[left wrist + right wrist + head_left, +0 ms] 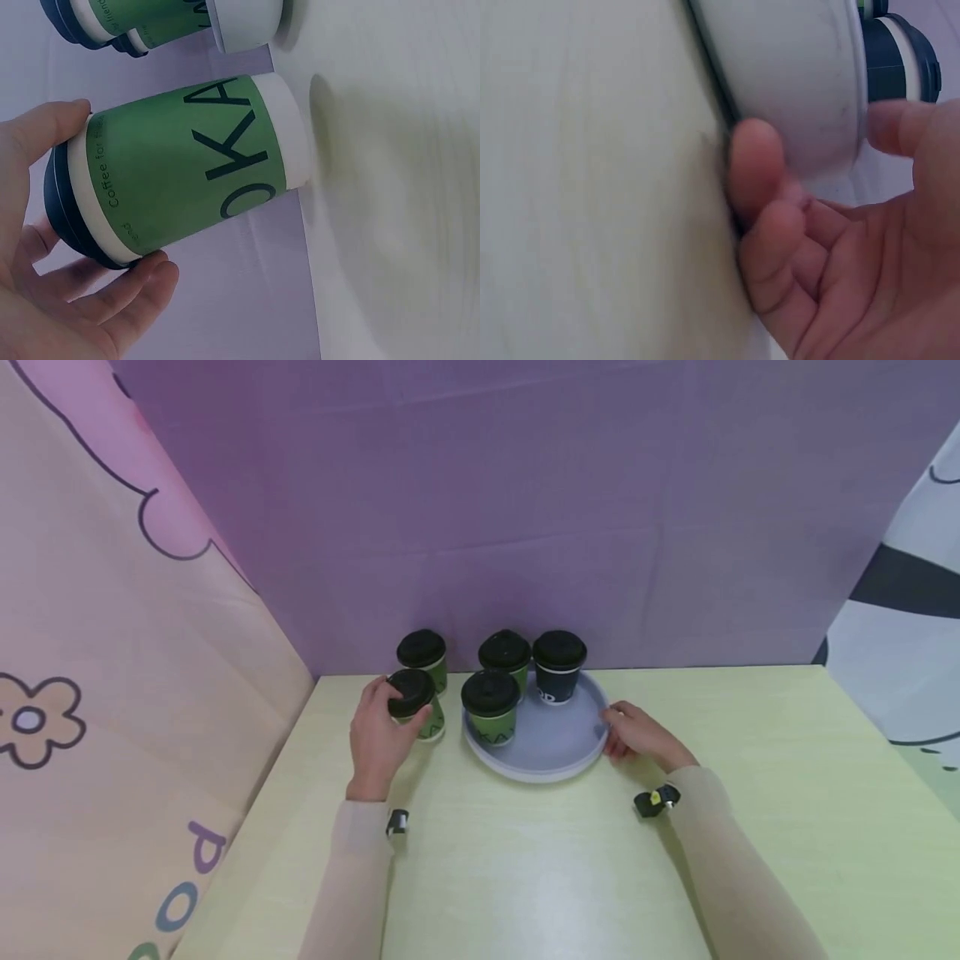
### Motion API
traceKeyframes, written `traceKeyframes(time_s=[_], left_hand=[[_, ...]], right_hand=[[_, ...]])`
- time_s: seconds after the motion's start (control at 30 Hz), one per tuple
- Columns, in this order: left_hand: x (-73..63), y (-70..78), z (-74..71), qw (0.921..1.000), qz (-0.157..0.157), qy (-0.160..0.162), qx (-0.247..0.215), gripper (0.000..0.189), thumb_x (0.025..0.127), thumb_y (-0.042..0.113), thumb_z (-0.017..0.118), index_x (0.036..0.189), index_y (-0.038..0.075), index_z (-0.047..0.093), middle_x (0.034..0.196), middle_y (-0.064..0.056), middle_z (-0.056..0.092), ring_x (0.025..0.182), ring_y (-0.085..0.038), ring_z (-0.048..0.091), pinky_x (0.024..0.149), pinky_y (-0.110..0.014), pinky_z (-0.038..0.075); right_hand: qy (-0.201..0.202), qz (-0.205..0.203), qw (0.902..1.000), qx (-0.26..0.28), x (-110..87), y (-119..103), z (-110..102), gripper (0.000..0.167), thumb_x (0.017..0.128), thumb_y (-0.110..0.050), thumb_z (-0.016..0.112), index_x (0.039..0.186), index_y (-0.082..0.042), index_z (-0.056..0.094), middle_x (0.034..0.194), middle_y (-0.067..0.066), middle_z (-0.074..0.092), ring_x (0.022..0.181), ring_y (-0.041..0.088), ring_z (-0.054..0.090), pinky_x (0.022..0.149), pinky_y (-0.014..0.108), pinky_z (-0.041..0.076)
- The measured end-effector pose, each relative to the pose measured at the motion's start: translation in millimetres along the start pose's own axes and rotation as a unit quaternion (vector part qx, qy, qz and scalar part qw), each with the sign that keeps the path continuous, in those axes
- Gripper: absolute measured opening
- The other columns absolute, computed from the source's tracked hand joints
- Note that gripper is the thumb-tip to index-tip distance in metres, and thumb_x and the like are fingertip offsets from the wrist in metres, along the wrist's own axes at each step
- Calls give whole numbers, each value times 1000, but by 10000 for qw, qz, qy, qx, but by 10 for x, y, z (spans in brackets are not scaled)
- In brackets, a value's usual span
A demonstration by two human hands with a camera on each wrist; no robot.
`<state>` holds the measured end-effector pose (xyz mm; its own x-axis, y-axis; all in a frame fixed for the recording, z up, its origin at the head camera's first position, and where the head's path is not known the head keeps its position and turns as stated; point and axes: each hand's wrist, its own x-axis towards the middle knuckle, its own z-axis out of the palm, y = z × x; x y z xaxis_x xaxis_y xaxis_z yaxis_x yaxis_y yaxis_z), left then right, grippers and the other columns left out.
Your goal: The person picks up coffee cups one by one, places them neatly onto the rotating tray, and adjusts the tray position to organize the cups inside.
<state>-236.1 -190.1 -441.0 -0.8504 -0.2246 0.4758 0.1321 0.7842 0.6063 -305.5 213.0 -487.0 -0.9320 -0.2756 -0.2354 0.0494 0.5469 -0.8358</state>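
My left hand [381,733] grips a green paper coffee cup [191,161] near its black lid, thumb on one side and fingers on the other. The cup leans a little, its base close over the table and its shadow beside it. With thumb above and curled fingers low at the side, my right hand [637,732] holds the right edge of a round, pale grey tray [558,752]. On the tray stand a front green cup [493,722], a rear green cup [504,652] and a dark navy cup [558,681], all with black lids.
Another green cup [422,652] with a black lid stands on the table behind the held one, left of the tray. A purple cloth backdrop [480,527] rises along the back edge of the pale table [517,860]. Printed cloth [112,635] hangs at the left.
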Motion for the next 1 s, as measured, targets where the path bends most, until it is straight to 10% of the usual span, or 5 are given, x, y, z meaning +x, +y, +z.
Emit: traceKeyframes(time_s=[1.0], left_hand=[[19, 147, -154, 9995, 297, 115, 18, 49, 80, 46, 84, 100, 7, 63, 139, -16, 60, 123, -37, 60, 93, -54, 52]], right_hand=[[272, 42, 9996, -3, 19, 33, 3, 42, 106, -31, 34, 125, 2, 49, 84, 8, 66, 68, 17, 64, 62, 31, 53]])
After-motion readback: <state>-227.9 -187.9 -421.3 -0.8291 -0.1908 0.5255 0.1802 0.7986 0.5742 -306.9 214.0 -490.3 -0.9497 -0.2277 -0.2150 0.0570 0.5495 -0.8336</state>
